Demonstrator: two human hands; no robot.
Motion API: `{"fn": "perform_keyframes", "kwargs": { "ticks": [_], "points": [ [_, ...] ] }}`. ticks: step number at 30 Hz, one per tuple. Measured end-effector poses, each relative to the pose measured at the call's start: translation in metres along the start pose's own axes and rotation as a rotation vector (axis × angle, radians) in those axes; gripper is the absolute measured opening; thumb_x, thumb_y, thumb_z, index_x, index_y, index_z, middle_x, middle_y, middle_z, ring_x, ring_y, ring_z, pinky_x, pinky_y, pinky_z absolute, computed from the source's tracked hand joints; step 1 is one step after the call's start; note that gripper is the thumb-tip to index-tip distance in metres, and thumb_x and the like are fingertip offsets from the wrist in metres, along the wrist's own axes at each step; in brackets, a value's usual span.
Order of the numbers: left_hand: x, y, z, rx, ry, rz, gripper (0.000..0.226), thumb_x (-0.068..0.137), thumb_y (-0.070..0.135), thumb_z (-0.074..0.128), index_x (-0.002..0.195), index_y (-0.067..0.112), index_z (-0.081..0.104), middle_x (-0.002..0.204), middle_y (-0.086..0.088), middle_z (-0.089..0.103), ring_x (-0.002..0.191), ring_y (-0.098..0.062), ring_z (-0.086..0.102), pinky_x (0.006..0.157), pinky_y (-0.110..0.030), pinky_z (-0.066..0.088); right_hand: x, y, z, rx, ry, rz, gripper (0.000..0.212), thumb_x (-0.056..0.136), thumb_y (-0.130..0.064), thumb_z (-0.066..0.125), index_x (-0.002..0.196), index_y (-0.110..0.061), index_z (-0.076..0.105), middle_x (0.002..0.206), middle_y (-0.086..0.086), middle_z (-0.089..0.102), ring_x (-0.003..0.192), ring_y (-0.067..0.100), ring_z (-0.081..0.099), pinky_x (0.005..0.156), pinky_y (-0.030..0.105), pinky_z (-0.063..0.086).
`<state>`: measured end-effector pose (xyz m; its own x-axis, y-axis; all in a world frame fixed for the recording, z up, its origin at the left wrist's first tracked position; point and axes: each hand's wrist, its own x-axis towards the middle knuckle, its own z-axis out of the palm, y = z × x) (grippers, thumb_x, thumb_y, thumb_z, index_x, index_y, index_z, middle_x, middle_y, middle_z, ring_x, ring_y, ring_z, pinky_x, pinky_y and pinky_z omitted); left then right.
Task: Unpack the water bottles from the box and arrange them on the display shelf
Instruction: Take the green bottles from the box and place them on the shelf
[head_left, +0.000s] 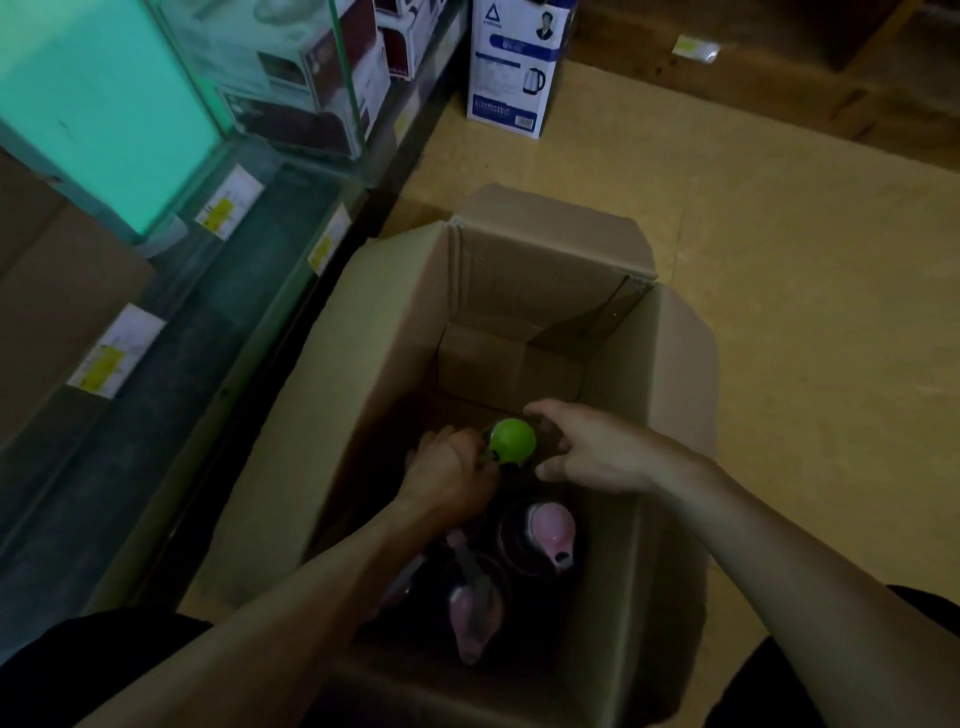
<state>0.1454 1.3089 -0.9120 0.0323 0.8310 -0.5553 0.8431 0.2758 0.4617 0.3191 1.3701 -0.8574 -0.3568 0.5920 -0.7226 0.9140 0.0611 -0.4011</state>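
Observation:
An open cardboard box (395, 332) stands on the floor below me. Inside it a bottle with a green lid (513, 441) stands near the middle. My left hand (447, 480) is inside the box, fingers curled around the bottle's neck or strap just left of the green lid. My right hand (592, 449) hovers at the lid's right side with fingers spread, holding nothing. Nearer me in the dark box are a bottle with a pink lid (551, 530) and another pink-lidded bottle (475, 616) with a grey strap across it.
A glass display shelf (218, 312) with price tags runs along the left, holding boxed goods and a glowing green panel (98, 109). A white and blue kettle carton (511, 62) stands on the floor beyond the box. Tan floor lies to the right.

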Motion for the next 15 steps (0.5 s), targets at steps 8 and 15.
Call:
{"fn": "perform_keyframes", "kwargs": {
  "ticks": [8,15],
  "points": [
    [-0.010,0.011,-0.019,-0.391,0.098,0.097,0.014,0.102,0.025,0.054,0.113,0.019,0.059,0.118,-0.007,0.054,0.108,-0.019,0.056,0.088,-0.023,0.042,0.000,0.004,-0.003,0.046,0.106,-0.021,0.091,0.091,-0.027,0.076,0.162,-0.032,0.020,0.160,0.005,0.039,0.137,0.026,0.048,0.110,0.039,0.044],
    [-0.034,0.017,-0.051,-0.493,0.256,0.254,0.011,0.106,0.026,0.047,0.106,0.017,0.054,0.088,0.007,0.056,0.075,-0.001,0.053,0.063,-0.011,0.039,-0.004,-0.006,-0.007,0.212,0.240,-0.128,0.078,0.081,-0.028,0.085,0.146,-0.034,0.043,0.137,-0.006,0.059,0.128,0.016,0.056,0.106,0.033,0.045]
  ]
}}
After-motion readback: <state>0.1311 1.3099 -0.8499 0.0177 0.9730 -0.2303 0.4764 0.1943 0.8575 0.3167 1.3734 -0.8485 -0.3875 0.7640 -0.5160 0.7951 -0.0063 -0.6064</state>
